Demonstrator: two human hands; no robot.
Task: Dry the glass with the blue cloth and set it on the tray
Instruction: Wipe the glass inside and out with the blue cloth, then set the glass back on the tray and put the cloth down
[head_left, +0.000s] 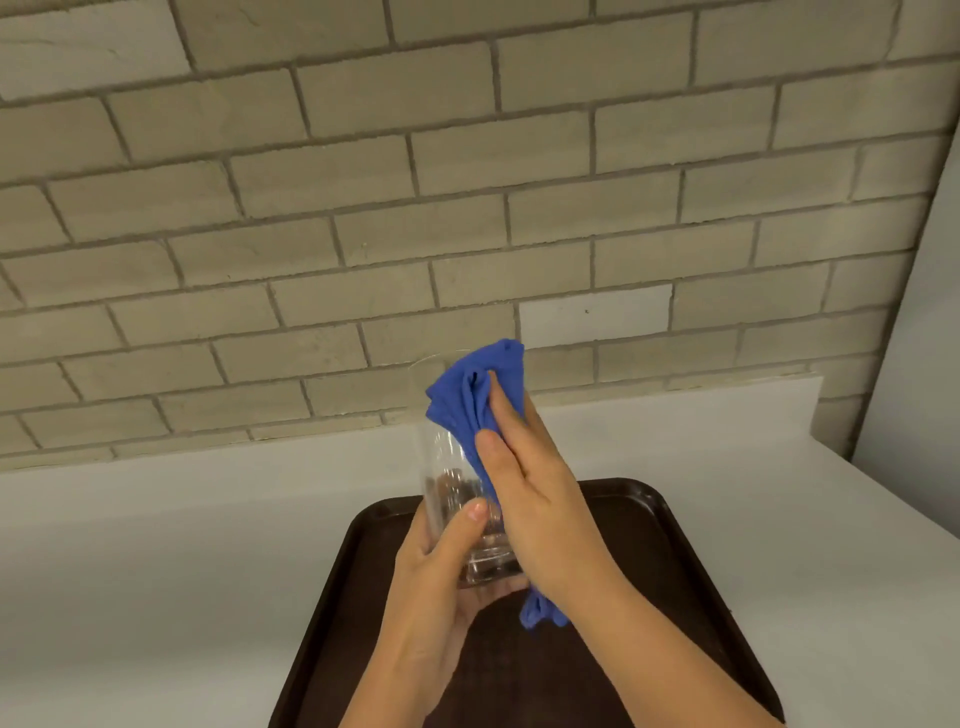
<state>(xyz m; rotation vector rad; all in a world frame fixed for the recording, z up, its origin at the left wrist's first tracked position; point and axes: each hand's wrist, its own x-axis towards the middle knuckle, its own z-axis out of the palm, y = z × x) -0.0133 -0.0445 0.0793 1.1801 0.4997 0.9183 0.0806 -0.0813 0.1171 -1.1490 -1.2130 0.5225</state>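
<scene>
A tall clear glass is held upright in the air above the dark brown tray. My left hand grips its base, thumb on the near side and fingers under the bottom. My right hand presses the bunched blue cloth flat against the right side of the glass, fingers straight and pointing up. The cloth covers the glass's right wall up to the rim, and a tail of it hangs out below my right palm.
The tray lies on a white countertop that runs left and right. A beige brick wall stands close behind the counter. A pale wall surface borders the scene at the far right.
</scene>
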